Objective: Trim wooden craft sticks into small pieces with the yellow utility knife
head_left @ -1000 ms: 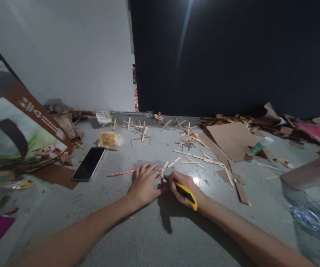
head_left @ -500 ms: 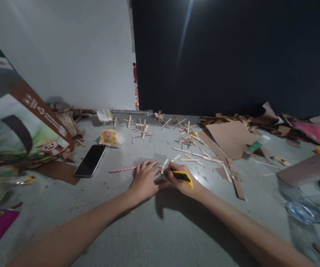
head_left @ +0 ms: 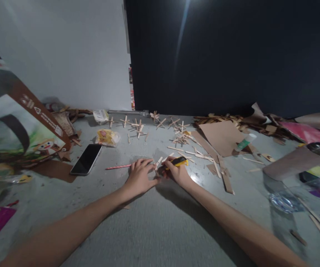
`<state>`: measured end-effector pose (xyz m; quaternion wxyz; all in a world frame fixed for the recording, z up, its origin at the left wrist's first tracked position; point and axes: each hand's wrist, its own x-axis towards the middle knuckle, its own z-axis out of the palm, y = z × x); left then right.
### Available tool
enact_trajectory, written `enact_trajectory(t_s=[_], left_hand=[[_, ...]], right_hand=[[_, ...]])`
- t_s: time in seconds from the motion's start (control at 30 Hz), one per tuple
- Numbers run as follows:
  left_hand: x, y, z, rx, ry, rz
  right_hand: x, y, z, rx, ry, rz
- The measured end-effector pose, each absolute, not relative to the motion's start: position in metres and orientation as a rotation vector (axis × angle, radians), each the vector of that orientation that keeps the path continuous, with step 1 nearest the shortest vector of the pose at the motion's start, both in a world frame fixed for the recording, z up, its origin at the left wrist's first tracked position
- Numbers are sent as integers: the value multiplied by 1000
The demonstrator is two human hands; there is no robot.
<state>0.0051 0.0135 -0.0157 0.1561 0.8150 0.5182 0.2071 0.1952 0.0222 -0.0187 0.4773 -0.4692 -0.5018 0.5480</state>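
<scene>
My right hand (head_left: 178, 174) is closed around a yellow and black utility knife (head_left: 180, 161), its handle end pointing right and its blade hidden. It works beside small wooden craft sticks (head_left: 159, 161) on the grey table. My left hand (head_left: 140, 175) lies with fingers spread and thumb apart, its fingertips touching or right beside one of these sticks. A red-and-white striped stick (head_left: 118, 167) lies left of my left hand, one end reaching its fingers. Further back stand several crossed craft-stick pieces (head_left: 139, 129), and loose sticks (head_left: 200, 155) lie scattered to the right of the knife.
A phone (head_left: 86, 159) and a wrapped snack (head_left: 107, 137) lie left, near a large printed bag (head_left: 23, 122). Cardboard (head_left: 221, 137), a glue stick (head_left: 246, 142), a tilted brownish cylinder (head_left: 285, 163) and a clear plastic bottle (head_left: 285, 202) are on the right. A dark panel (head_left: 226, 55) stands behind.
The view has shifted slightly to the right. In my right hand the knife has turned, its handle end now tipped upward and level. My left hand stays by the sticks.
</scene>
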Motion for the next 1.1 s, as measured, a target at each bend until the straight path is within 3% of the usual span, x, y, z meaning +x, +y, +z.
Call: enact_trajectory(t_s=[0.3,0.6,0.87,1.1], left_hand=[[4,13,-15,2319,1451,617],[3,12,-15,2308,1465,610],[3,12,-12,2291,1475,579],[2,15,-20,2291,1473,599]], right_hand=[[193,27,-29,-1146,-949,1415],[197,19,-26,-1111,-1085,1417],[214,3,-29,-987,-1931,735],[209,-4,-23,-885,-2143,553]])
